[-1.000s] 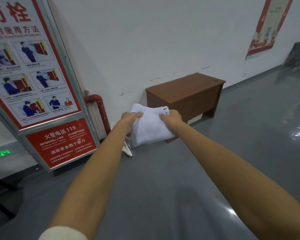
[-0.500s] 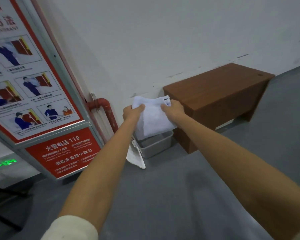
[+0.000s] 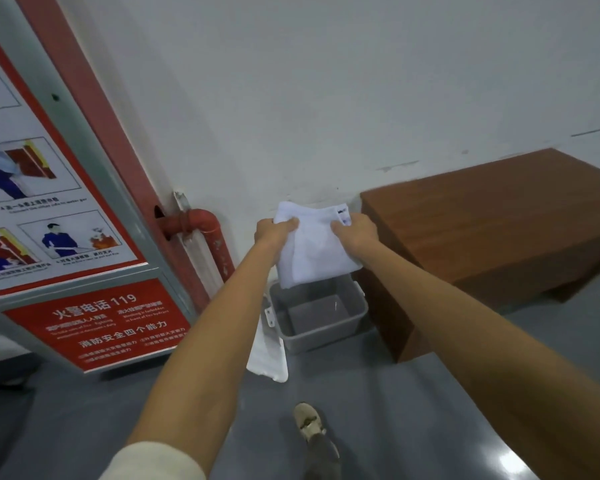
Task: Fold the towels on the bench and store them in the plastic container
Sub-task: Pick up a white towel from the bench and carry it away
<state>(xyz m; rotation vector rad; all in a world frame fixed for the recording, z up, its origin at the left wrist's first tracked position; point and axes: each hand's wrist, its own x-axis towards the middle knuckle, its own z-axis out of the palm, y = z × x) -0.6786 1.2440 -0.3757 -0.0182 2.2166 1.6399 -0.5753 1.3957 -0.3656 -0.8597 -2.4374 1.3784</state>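
Right now you hold the folded white terry towel [image 3: 316, 247] in the air, above the far part of the grey rectangular plastic container [image 3: 317, 315]. Its cloth is soft and nubbly, folded into a rough rectangle with a small printed label at the upper right corner. Your left hand [image 3: 272, 233] is clamped on the towel's left edge, thumb on top; your right hand [image 3: 355, 232] pinches the right edge just beside the label. The towel's lower edge hangs free, close over the container's far rim.

The container is smooth, hard and open-topped, with rounded corners and a bare inside. It sits on the glossy grey floor [image 3: 413, 410], just beside the end panel of the brown wood-grain bench [image 3: 499, 223], whose flat top is straight-edged and bare. A flat white plastic lid [image 3: 269, 351] leans at the container's left side, touching it.

Behind stands the matte white wall [image 3: 326, 81], scuffed near the bench. To the left, a red metal pipe [image 3: 205, 233] bends down along the wall beside the grey-framed fire-safety notice board [image 3: 66, 237]. The container's near side opens onto free floor, where your beige shoe [image 3: 307, 422] stands, well apart from the container.
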